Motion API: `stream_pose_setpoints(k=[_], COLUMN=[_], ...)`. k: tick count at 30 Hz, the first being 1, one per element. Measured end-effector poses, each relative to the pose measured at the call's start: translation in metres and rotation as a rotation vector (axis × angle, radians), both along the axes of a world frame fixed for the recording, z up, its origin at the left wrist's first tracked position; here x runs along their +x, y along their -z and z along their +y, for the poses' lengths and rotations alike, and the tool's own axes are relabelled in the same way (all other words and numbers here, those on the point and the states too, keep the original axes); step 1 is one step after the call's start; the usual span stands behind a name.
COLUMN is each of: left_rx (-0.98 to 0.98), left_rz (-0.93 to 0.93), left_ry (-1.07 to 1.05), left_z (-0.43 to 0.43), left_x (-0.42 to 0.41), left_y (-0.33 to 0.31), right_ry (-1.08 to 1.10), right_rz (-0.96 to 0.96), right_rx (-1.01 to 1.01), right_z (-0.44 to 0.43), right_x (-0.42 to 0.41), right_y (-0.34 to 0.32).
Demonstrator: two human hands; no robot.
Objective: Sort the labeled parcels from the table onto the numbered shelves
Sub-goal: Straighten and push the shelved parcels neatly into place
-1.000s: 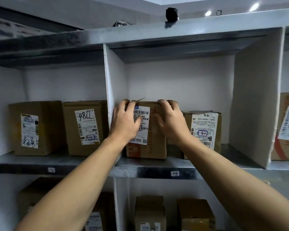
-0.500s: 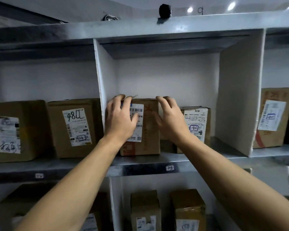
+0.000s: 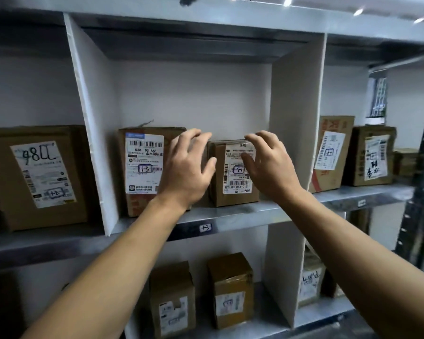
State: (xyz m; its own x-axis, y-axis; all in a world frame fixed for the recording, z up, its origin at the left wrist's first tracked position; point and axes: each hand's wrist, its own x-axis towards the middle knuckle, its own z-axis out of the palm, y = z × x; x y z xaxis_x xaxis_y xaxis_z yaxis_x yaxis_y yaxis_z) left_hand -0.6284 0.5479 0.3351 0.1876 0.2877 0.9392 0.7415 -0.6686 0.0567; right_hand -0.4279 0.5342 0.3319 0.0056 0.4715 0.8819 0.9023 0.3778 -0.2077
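While neither holds anything, the left grip and right grip hover wide, fingers spread, before the small parcel on the shelf tagged "1-3". The right grip hides part of its upside-down label. Beside it, the tall parcel reads "530- D5 A68" and "1-3". Past the white divider, a box reads "98CC".

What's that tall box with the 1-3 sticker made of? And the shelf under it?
Tall box: looks like brown cardboard, matte, with creased edges and a white paper label stuck on. Shelf: probably metal, grey and faintly shiny, catching light along its front edge.
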Motion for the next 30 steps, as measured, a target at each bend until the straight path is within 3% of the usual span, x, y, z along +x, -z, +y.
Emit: stream_pose_setpoints(k=[8, 14, 30], left_rx=[-0.195, -0.280, -0.281], left_rz=[0.067, -0.008, -0.068], left_ry=[-0.052, -0.076, -0.104], left_z=[0.018, 0.032, 0.037], left_x=[0.043, 0.056, 0.080], left_y=[-0.007, 0.002, 0.006], right_ry=[-0.074, -0.227, -0.405], right_rz=[0.020, 0.043, 0.148], right_rx=[-0.115, -0.120, -0.064], right_z=[0.026, 0.045, 0.069], right_x=[0.035, 0.044, 0.068], right_y=[0.003, 0.002, 0.015])
